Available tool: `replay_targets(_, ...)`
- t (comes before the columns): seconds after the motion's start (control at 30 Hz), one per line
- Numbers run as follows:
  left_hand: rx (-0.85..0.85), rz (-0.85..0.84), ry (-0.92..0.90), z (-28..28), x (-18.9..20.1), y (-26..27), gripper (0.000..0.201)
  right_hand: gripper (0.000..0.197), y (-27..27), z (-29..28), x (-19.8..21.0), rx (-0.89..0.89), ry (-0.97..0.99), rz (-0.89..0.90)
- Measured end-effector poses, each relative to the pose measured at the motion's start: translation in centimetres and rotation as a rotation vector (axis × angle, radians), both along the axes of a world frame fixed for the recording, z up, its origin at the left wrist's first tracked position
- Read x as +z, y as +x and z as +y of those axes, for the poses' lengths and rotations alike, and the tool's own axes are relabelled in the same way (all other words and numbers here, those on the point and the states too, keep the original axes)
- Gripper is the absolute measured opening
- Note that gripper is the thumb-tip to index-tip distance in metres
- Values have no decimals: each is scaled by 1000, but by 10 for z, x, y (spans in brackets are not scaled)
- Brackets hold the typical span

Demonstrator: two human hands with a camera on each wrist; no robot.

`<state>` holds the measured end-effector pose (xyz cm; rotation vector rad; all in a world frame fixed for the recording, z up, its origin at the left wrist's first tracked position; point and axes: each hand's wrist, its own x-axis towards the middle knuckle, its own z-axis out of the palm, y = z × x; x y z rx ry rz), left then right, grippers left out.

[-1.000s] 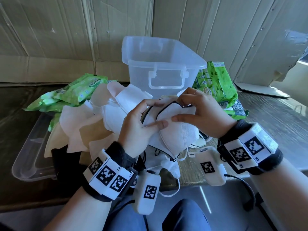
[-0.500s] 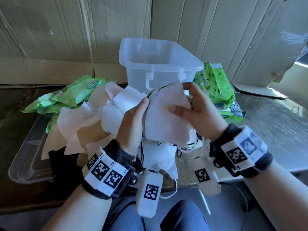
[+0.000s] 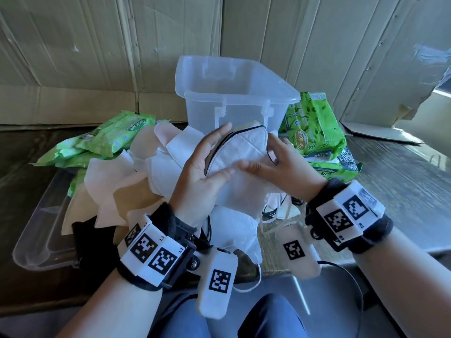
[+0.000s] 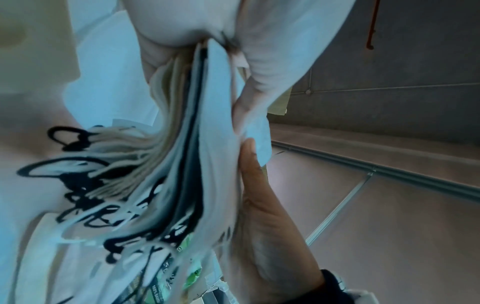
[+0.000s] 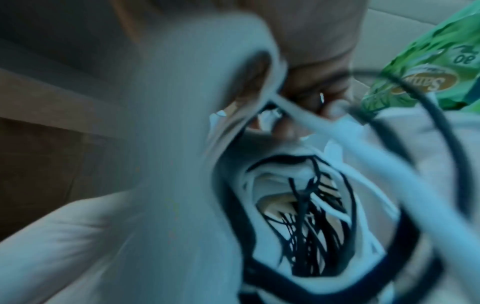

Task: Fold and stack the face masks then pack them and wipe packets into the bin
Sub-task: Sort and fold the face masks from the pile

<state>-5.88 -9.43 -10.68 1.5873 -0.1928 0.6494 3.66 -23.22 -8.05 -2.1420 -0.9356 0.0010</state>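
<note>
A stack of folded white masks (image 3: 241, 152), some edged in black, is held upright just in front of the clear bin (image 3: 234, 98). My left hand (image 3: 217, 152) grips its left side, thumb on the front face and fingers behind. My right hand (image 3: 268, 159) pinches the right side, thumb lying across the front. In the left wrist view the stack (image 4: 197, 144) shows edge-on between both thumbs, ear loops dangling. The right wrist view is blurred and shows tangled black and white loops (image 5: 306, 216). A loose pile of white and beige masks (image 3: 146, 172) lies left of my hands.
Green wipe packets lie left (image 3: 117, 132) and right (image 3: 314, 125) of the bin. The bin's clear lid (image 3: 36, 240) lies under the mask pile at the left. More white masks (image 3: 234, 230) lie below my hands. Cardboard walls stand behind the dark table.
Both hands have lifted the mask stack off the pile and up towards the bin. The right hand has slid to the stack's right edge.
</note>
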Motion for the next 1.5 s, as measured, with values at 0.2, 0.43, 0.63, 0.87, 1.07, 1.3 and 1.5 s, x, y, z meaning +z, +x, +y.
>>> replay_targets(0.2,-48,15,92,5,-6,4,74,20,-1,3,6,283,205,222)
replay_targets(0.43,-22,-76,198,8,-7,3,75,36,2,12,1,219,165,89)
replay_targets(0.63,-80,70,206,10,-7,-1,39,20,4,6,0,180,8,23)
replay_targets(0.87,22,170,91,17,-8,-1,37,50,4,-15,5,199,-113,198)
replay_targets(1.07,175,75,-11,13,-5,1,29,44,17,-24,3,111,53,238)
replay_targets(1.3,289,62,20,17,-7,-1,33,28,36,-38,3,114,-15,373)
replay_targets(1.5,268,117,1,23,-11,-4,32,52,66,-53,-13,-343,-577,55)
